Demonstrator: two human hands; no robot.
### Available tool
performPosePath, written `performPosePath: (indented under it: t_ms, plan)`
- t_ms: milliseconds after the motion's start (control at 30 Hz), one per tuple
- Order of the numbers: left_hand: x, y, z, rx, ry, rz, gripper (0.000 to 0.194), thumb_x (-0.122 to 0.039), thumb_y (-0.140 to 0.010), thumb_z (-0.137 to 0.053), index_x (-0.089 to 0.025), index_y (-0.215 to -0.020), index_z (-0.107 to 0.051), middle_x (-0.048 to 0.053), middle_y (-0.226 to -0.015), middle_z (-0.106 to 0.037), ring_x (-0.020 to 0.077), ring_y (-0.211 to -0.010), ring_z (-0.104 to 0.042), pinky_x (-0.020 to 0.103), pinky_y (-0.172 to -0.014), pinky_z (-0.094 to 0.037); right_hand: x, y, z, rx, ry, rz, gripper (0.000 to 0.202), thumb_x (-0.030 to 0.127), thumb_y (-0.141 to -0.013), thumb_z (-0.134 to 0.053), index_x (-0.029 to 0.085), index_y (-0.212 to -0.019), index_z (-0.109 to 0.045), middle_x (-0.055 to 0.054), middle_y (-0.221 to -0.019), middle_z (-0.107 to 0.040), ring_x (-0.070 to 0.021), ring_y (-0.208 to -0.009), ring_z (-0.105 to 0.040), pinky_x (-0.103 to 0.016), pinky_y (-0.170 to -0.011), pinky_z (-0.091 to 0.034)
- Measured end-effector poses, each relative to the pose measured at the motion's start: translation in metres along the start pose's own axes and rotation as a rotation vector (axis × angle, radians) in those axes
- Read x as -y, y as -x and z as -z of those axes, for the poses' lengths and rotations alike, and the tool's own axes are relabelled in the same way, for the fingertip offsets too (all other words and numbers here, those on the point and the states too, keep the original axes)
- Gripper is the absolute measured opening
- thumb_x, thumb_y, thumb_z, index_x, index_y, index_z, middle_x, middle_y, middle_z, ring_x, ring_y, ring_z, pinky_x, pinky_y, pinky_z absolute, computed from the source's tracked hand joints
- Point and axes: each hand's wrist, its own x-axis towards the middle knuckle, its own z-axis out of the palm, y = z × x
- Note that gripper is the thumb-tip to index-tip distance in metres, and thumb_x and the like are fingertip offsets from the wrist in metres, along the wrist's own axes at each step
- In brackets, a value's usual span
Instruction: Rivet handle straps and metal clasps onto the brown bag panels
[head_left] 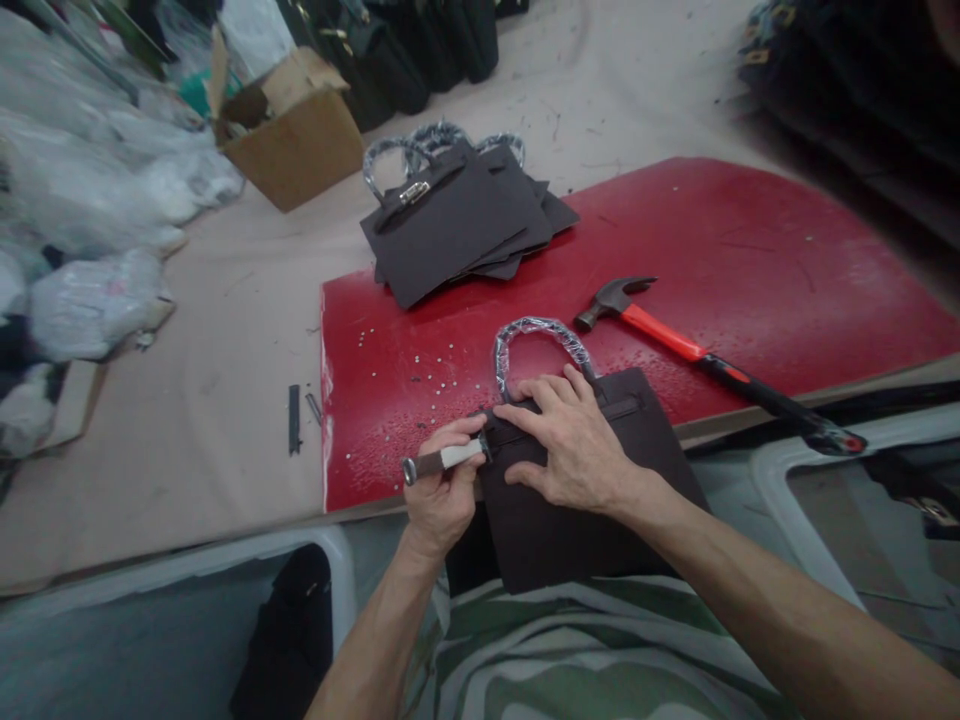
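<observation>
My left hand grips a short metal punch with a pale band around it. Its lower end meets the upper left corner of a dark brown bag panel. Across the top of that panel lies my right hand, flat with fingers spread, near the foot of a plastic-wrapped handle. The panel rests partly on a red board and overhangs the table edge towards me. A claw hammer with an orange and black handle lies to the right, apart from both hands.
Similar panels with wrapped handles are stacked at the board's back. Small pale bits are scattered left of the panel. A cardboard box and plastic bags occupy the left. Bins stand below the table edge. Dark goods lie far right.
</observation>
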Motion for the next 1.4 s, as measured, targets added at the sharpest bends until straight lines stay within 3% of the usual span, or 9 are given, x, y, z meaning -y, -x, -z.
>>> performPosePath:
  t_ms: [100, 367, 667, 1100, 1400]
  plan:
    - [-0.002, -0.002, -0.001, -0.002, -0.002, -0.013, 0.02, -0.013, -0.092, -0.065, -0.019, -0.109, -0.056, 0.009, -0.112, -0.071, 0.0222, -0.107, -0.071, 0.043, -0.095, -0.058, -0.001, 0.001, -0.001, -0.002, -0.007, 0.001, 0.07, 0.052, -0.069, -0.083, 0.025, -0.13, -0.062, -0.01, -0.13, -0.057, -0.0331, -0.12, -0.049, -0.057, -0.116, -0.023]
    - [-0.004, 0.003, -0.003, -0.01, -0.144, -0.037, 0.013, -0.017, -0.096, -0.058, -0.018, -0.109, -0.057, 0.011, -0.115, -0.069, 0.0222, -0.112, -0.068, 0.044, -0.098, -0.056, -0.002, 0.003, -0.008, -0.113, -0.008, -0.022, 0.102, 0.059, -0.068, -0.08, 0.012, -0.149, -0.037, -0.019, -0.138, -0.05, -0.0366, -0.128, -0.045, -0.059, -0.118, -0.023]
    - [-0.005, -0.003, -0.004, 0.039, -0.142, -0.074, 0.012, -0.018, -0.097, -0.057, -0.019, -0.109, -0.056, 0.011, -0.113, -0.07, 0.0222, -0.109, -0.07, 0.044, -0.095, -0.058, -0.003, 0.003, -0.008, -0.111, -0.036, -0.03, 0.1, 0.052, -0.068, -0.08, 0.013, -0.149, -0.035, -0.019, -0.142, -0.049, -0.037, -0.132, -0.043, -0.059, -0.119, -0.023]
    - [-0.009, 0.005, -0.015, -0.079, -0.201, -0.095, 0.012, -0.016, -0.097, -0.056, -0.019, -0.108, -0.054, 0.011, -0.112, -0.069, 0.022, -0.109, -0.07, 0.043, -0.093, -0.059, -0.003, 0.004, -0.008, -0.126, -0.033, -0.02, 0.097, 0.051, -0.07, -0.079, 0.011, -0.148, -0.036, -0.02, -0.142, -0.049, -0.0371, -0.133, -0.042, -0.058, -0.119, -0.022]
    - [-0.006, -0.002, -0.008, 0.008, -0.195, -0.062, 0.008, -0.021, -0.097, -0.056, -0.02, -0.105, -0.056, 0.01, -0.11, -0.07, 0.0221, -0.106, -0.07, 0.043, -0.092, -0.059, -0.003, 0.004, -0.009, -0.135, -0.057, -0.023, 0.095, 0.05, -0.071, -0.078, 0.014, -0.148, -0.036, -0.019, -0.142, -0.05, -0.0375, -0.132, -0.044, -0.061, -0.118, -0.023]
